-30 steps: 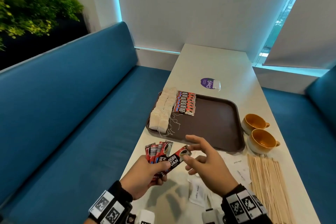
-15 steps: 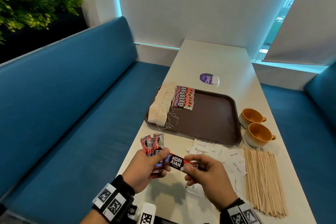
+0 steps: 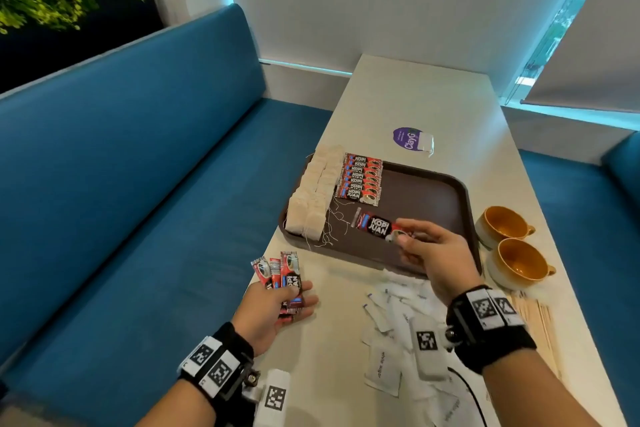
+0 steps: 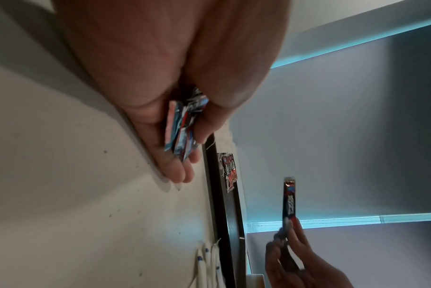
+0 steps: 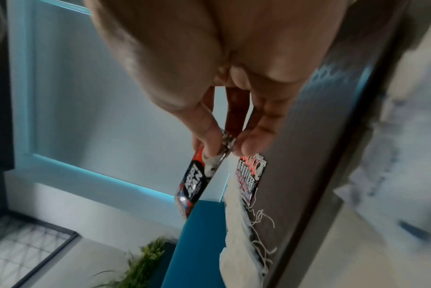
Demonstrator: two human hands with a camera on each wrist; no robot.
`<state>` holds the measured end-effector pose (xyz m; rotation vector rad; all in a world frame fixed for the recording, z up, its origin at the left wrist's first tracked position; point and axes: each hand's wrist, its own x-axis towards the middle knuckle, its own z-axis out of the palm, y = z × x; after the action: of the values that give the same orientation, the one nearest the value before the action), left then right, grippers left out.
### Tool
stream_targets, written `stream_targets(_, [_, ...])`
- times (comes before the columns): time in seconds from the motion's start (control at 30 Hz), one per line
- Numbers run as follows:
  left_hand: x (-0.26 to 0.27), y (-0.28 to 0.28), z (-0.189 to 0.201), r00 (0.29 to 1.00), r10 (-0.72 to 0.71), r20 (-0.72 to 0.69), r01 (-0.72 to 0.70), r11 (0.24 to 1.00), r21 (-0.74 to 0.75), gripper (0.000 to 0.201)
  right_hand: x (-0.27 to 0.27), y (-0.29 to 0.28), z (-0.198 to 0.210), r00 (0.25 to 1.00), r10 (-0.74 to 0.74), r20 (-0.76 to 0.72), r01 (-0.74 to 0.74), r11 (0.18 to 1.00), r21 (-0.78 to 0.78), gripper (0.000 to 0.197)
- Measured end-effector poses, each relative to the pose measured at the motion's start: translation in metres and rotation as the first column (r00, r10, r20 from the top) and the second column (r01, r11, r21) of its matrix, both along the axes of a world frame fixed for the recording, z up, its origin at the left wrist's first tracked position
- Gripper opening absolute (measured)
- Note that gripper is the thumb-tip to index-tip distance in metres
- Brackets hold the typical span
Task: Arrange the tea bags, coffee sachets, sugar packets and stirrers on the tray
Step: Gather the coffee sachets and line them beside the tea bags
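Over the tray [image 3: 460,204], right fingers [image 3: 410,230] pinch one sachet [image 3: 375,226]; left fingers [image 3: 298,302] hold several.

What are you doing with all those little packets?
A person is setting out drink things on a brown tray. The right hand pinches one coffee sachet above the tray, near the row of coffee sachets already lying beside the tea bags. The left hand holds a few more sachets over the table. The sugar packets and wooden stirrers are on the table, not on the tray.
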<state>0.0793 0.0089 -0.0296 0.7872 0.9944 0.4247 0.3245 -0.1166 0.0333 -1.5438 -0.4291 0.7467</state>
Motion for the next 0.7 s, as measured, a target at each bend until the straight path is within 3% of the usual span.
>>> stream_targets(0.3, [0.000,0.006,-0.010,1.000,-0.017,0.001,0.017,1.000,-0.021,0.027,0.062,0.094,-0.038,0.997,0.033,0.071,-0.020,0.985,-0.173,0.020])
stream_targets(0.7, [0.000,0.010,-0.013,0.999,-0.042,0.002,0.042,0.999,-0.005,0.028,0.084,0.139,-0.055,0.973,0.109,0.203,-0.014,0.908,-0.419,0.020])
